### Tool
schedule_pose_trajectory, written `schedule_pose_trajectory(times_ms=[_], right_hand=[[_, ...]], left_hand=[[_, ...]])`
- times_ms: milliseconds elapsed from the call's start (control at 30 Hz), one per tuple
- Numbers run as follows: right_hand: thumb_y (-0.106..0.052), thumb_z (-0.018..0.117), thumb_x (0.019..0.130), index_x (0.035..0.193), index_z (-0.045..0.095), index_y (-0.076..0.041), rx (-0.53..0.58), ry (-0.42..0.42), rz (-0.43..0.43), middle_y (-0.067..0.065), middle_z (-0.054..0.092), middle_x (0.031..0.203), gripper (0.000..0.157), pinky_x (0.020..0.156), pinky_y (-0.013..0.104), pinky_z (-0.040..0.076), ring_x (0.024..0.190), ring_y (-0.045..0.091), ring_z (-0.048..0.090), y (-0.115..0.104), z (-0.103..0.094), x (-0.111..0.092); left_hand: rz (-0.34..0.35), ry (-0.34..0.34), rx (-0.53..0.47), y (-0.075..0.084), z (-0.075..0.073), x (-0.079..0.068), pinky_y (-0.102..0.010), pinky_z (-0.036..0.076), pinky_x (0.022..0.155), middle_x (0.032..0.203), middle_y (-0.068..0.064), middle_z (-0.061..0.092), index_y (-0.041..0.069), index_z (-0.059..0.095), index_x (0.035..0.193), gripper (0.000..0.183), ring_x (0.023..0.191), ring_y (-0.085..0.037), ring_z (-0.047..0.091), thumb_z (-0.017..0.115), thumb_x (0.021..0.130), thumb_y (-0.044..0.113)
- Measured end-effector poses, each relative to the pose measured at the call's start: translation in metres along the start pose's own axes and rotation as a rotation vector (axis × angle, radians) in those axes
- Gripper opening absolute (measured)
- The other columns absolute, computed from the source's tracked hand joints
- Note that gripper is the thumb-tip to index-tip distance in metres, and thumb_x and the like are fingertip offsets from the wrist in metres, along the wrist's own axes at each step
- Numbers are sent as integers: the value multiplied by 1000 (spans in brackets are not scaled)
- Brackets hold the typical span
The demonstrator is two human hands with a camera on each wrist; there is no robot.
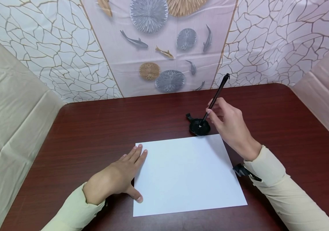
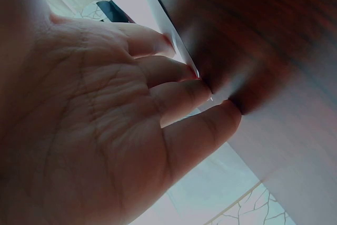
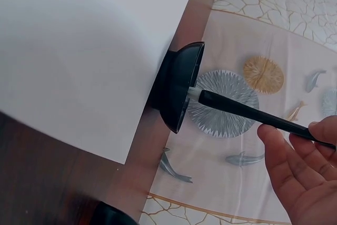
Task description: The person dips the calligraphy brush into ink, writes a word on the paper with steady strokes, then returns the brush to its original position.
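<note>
A sheet of white paper (image 1: 185,175) lies on the dark table. My left hand (image 1: 113,179) rests on its left edge, fingers straight and thumb spread; the left wrist view shows its palm (image 2: 100,114). Just beyond the paper's far edge sits a small black dish (image 1: 200,131) with a stubby handle at its left. Between thumb and fingers, my right hand (image 1: 233,126) pinches a black ink brush (image 1: 218,92), tilted with its upper end to the right. The brush's lower end is in the dish. In the right wrist view a pale part (image 3: 194,94) of the brush shows at the rim.
The reddish-brown wooden table (image 1: 101,128) extends around the paper. A patterned cloth (image 1: 95,41) hangs behind its far edge, with pale cloth (image 1: 14,106) along both sides. A black strap (image 1: 246,172) is at the right sleeve's cuff.
</note>
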State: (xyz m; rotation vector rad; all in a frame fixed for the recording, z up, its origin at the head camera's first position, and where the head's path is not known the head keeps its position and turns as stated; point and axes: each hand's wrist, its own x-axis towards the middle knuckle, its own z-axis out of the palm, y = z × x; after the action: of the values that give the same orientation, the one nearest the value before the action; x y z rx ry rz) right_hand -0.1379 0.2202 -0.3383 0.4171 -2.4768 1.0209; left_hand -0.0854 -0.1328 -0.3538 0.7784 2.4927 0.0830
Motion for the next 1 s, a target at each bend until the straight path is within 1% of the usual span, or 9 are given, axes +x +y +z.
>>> schedule_pose_trajectory(times_ms=[100, 267, 333, 433, 600, 767, 1000], right_hand=[[-7, 65, 105, 117, 61, -2, -2, -6, 4, 11, 74, 103, 13, 77, 37, 61, 87, 25, 76, -1, 0, 0], [-8, 64, 105, 115, 62, -3, -14, -19, -5, 9, 74, 102, 12, 80, 39, 61, 88, 20, 75, -2, 1, -1], [-9, 65, 105, 115, 62, -3, -16, -15, -17, 9, 74, 102, 11, 81, 39, 61, 88, 18, 74, -2, 0, 0], [-7, 65, 105, 116, 62, -2, -16, 3, -36, 9, 74, 103, 13, 82, 40, 61, 90, 19, 74, -4, -2, 0], [-7, 66, 104, 116, 62, -2, -10, 8, -44, 9, 74, 105, 13, 84, 41, 61, 94, 19, 73, -7, -3, 1], [-7, 66, 104, 113, 63, -4, -14, -8, -41, 7, 73, 102, 10, 83, 39, 61, 92, 17, 72, -5, -1, 0], [-6, 66, 104, 112, 64, -5, -29, -10, -47, 7, 73, 101, 8, 82, 40, 61, 89, 17, 73, -4, -1, 0]], left_hand=[[-5, -3, 8, 0, 0, 1, -55, 23, 127, 176, -21, 1, 3, 12, 169, 147, 164, -34, 3, 97, 64, 59], [-6, -3, 3, 0, 0, 1, -56, 23, 127, 176, -21, 1, 3, 12, 169, 146, 164, -34, 3, 97, 65, 58], [-8, -3, 1, 0, 0, 1, -56, 23, 127, 176, -20, 1, 3, 12, 169, 146, 164, -34, 3, 97, 65, 58], [-9, -4, 0, 0, 0, 1, -56, 22, 127, 176, -20, 0, 3, 11, 169, 146, 164, -34, 2, 97, 65, 59], [-7, -6, -1, 0, 0, 0, -55, 23, 127, 176, -20, 0, 3, 11, 169, 146, 164, -33, 2, 97, 64, 59], [-3, -5, 1, 0, 0, 0, -55, 23, 127, 176, -20, 0, 3, 11, 169, 146, 164, -34, 3, 97, 65, 59], [6, 1, 1, -1, -1, 0, -56, 24, 126, 176, -21, 0, 2, 12, 169, 146, 164, -35, 3, 97, 65, 59]])
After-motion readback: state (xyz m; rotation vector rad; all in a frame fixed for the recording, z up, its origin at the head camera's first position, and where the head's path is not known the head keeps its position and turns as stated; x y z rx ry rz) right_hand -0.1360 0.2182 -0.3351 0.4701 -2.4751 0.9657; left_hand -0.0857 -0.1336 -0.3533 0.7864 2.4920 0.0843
